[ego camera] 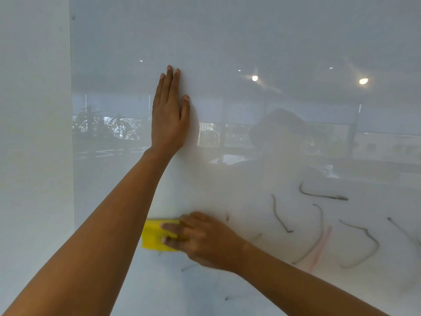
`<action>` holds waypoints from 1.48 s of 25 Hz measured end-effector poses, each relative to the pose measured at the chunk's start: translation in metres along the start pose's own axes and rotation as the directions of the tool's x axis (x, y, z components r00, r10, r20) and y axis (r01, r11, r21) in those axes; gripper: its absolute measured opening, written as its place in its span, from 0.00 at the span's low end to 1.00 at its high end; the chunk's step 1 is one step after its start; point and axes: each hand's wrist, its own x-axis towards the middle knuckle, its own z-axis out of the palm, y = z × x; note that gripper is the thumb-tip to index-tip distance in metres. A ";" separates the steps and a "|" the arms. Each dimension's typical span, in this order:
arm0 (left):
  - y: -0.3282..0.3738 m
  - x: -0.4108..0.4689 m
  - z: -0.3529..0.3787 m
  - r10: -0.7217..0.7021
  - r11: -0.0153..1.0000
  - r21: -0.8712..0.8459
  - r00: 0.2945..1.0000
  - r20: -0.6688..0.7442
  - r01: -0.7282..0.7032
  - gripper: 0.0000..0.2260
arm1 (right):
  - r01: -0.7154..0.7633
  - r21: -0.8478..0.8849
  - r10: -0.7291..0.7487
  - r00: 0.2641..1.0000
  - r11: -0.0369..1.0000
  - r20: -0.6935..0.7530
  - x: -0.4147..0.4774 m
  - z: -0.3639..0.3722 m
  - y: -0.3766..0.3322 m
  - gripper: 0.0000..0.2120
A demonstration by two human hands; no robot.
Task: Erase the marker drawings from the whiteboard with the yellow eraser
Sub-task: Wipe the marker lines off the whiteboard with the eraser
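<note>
yellow eraser (157, 234): block, blurred, long axis roughly level, flat against the whiteboard (227, 42) low and left of centre. right hand (205, 240) grips it; left hand (169, 115) flat on the board above, fingers straight. grey marker lines (319, 196) and a pink streak (321, 245) lie to the right.

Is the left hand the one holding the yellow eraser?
No. The left hand lies flat and open on the whiteboard, while the right hand presses the yellow eraser against it.

No legible text or labels.
</note>
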 end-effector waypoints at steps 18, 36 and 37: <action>-0.003 -0.046 -0.009 0.064 0.998 0.022 0.994 0.092 -0.066 0.22 | -0.152 -0.267 0.169 0.985 0.952 0.041 -0.026 0.020 -0.050 0.23; 0.009 -0.084 0.016 0.084 0.996 -0.035 0.996 -0.030 -0.085 0.21 | -0.072 -0.231 0.098 0.990 0.970 0.103 -0.107 0.022 -0.090 0.22; 0.009 -0.086 0.018 0.086 0.996 -0.035 0.996 -0.036 -0.087 0.21 | -0.012 -0.218 0.048 0.986 0.976 0.159 -0.117 0.024 -0.097 0.22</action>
